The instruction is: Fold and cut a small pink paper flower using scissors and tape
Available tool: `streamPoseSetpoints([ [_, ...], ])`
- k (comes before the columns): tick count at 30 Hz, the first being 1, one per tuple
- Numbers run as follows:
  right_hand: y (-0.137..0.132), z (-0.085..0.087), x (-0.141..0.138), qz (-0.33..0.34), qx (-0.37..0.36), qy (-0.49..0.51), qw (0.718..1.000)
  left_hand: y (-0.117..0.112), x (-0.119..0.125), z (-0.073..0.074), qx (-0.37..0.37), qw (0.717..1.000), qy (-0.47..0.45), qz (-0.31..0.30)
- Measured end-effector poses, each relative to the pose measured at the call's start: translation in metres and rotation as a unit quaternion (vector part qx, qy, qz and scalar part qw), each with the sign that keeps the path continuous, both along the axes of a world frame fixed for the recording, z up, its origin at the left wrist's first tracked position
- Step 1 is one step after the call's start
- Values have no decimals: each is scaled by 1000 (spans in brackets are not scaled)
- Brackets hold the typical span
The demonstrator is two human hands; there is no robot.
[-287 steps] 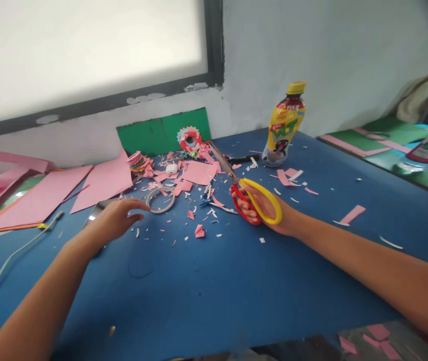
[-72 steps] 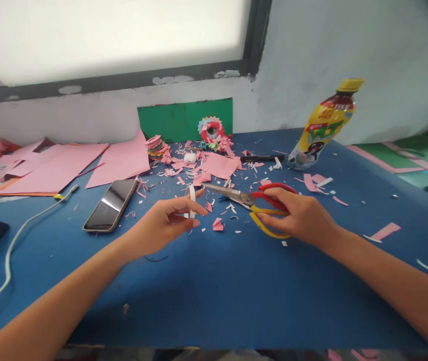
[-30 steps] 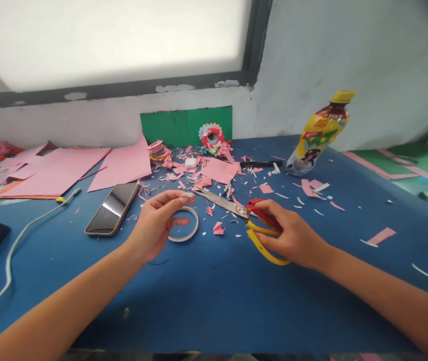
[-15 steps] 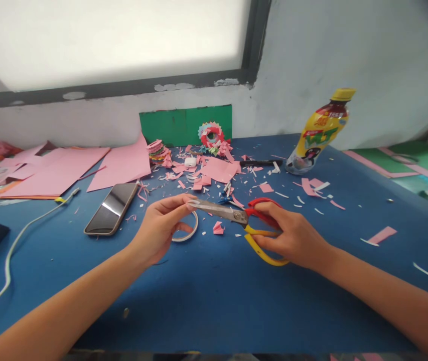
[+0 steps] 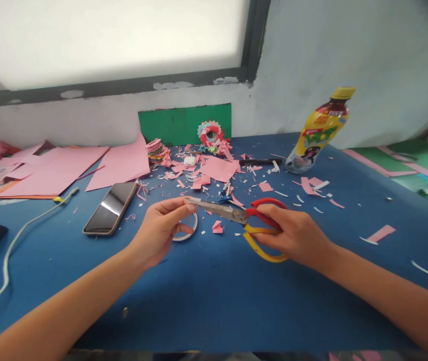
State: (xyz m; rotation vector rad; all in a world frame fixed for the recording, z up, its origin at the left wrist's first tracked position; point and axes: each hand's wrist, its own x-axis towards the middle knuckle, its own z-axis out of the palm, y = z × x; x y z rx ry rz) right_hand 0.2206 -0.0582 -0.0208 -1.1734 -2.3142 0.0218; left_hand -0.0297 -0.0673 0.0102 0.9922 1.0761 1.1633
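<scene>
A pair of scissors point(image 5: 232, 213) with one red and one yellow handle is in my right hand point(image 5: 302, 235), whose fingers go through the loops. Its blades look nearly together and point left, tips touching or very close to the fingertips of my left hand point(image 5: 163, 225). There my left thumb and index finger pinch a small pale bit, perhaps tape, hard to make out. A thin white roll of tape point(image 5: 195, 228) rings the lower curled fingers of that hand, which hide part of it. Below the blades lies a folded pink paper scrap point(image 5: 218, 227) on the blue table point(image 5: 214, 301).
Left lie a phone point(image 5: 111, 208), a white cable point(image 5: 29, 225) and pink paper sheets point(image 5: 55, 170). Paper scraps point(image 5: 219, 169), a paper ring ornament point(image 5: 210, 134), a black pen point(image 5: 261, 162) and green card point(image 5: 176, 125) are at the back. A yellow-labelled bottle point(image 5: 321, 130) stands right.
The red and yellow handles have shifted slightly, and the blade tips remain at my left fingertips. The whole view has drifted a little; objects on the table stay put.
</scene>
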Motion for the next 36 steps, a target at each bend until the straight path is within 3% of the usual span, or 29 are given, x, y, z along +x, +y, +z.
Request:
streamPoseSetpoints([
  [5, -1, -1, -1, -17, -25, 17, 999, -2, 1, 3, -4, 1000, 0, 1],
  [10, 0, -3, 0, -38, -2, 26, 999, -2, 0, 2, -12, 1000, 14, -2],
  [13, 4, -4, 5, -66, 26, 17, 997, 3, -3, 1, 0, 999, 16, 40],
  [15, 7, -5, 7, -78, 60, -2, 995, 6, -8, 2, 57, 995, 37, 79],
  [19, 10, -5, 6, -65, 90, -38, 993, 7, -17, 9, 231, 953, 165, 110],
  [22, 9, -5, 3, -41, 91, -55, 993, 3, -19, 13, 298, 909, 277, 89],
  [25, 8, -7, 1, -29, 87, -63, 994, 1, -18, 14, 303, 889, 339, 51],
  [30, 9, -11, 1, -22, 75, -74, 994, 3, -15, 8, 270, 893, 358, 29],
  [36, 8, -13, -1, -22, 58, -87, 994, 3, -16, 0, 332, 852, 404, 23],
])
